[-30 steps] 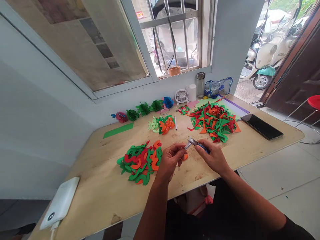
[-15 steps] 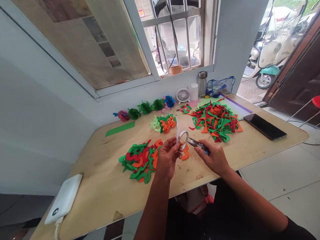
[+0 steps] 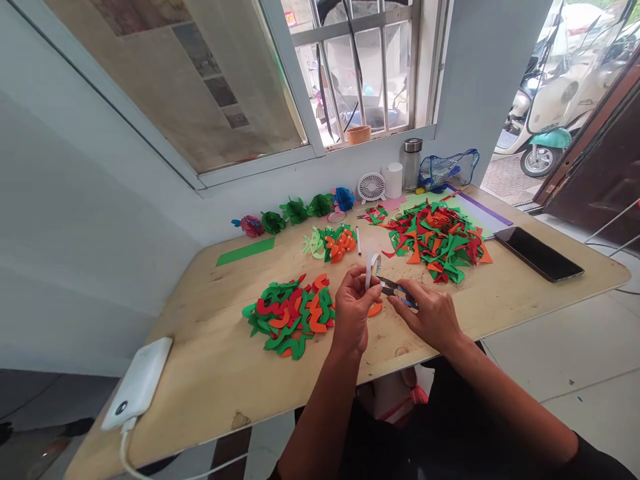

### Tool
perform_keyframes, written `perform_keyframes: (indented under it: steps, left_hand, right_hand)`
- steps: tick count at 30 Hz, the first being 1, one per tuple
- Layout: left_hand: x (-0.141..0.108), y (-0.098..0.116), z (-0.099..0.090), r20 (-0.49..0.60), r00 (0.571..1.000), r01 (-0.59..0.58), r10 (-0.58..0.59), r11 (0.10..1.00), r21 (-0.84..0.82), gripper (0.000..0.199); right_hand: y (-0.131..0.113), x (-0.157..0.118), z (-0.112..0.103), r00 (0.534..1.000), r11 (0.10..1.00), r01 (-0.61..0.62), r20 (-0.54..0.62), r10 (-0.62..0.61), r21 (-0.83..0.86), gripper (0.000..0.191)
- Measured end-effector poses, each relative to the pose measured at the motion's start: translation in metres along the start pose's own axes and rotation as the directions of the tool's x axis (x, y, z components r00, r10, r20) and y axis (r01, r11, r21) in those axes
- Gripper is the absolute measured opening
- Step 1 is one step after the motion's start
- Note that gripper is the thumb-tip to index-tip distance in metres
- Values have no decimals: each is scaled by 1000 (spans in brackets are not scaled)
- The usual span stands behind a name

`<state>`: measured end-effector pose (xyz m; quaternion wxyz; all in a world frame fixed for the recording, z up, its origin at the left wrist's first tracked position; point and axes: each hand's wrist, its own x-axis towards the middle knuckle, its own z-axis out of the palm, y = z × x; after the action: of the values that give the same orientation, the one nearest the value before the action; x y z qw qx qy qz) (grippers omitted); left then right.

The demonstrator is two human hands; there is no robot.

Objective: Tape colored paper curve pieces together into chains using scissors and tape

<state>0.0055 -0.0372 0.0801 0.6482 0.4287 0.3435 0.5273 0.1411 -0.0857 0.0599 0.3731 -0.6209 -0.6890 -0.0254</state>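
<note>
My left hand pinches a narrow roll of white tape, held upright above the table. Dark-bladed scissors are gripped in my right hand, their tips at the lower edge of the roll. An orange paper piece lies on the wood just below, partly hidden by my hands. Left of my left hand is a pile of curved green, red and orange cutouts. Beyond the hands a white pen rests beside small orange and green cutouts.
A heap of paper scraps lies to the right, with a black phone beside it. A white power bank with a cable is at the left edge. Paper flowers, a small fan and a glass bottle line the wall.
My left hand has turned the tape roll, which now shows more edge-on, and moved slightly right. The scissors stay close to the roll. The view has shifted a little.
</note>
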Motion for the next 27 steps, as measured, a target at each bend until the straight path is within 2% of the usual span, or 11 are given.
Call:
perform_keyframes:
  steps: [5,13,18,22,27]
  left_hand:
    - [1,-2,2,-46,999,-21,21,1000,0,28]
    - [2,-3,4,-59,998,10,-12,999,-41,25]
    - [4,-2,0,-140,990,-33,23,997,-69,27]
    - [1,-1,-4,-116,993,-15,16,1000,8,27]
    - [-5,-3,-7,-42,999,28,-22,989,143,21]
  right_hand:
    - [-2,0,2,1000,999,14,14,-13,-35,33]
    - [-2,0,3,1000,999,19,8,-19,-41,35]
    - [2,-1,5,999,999,-49,9,49,-6,34]
    - [10,2,2,979,961,-204,51,198,186,35]
    - [16,8,-3,946,814,-325,162,281,481,35]
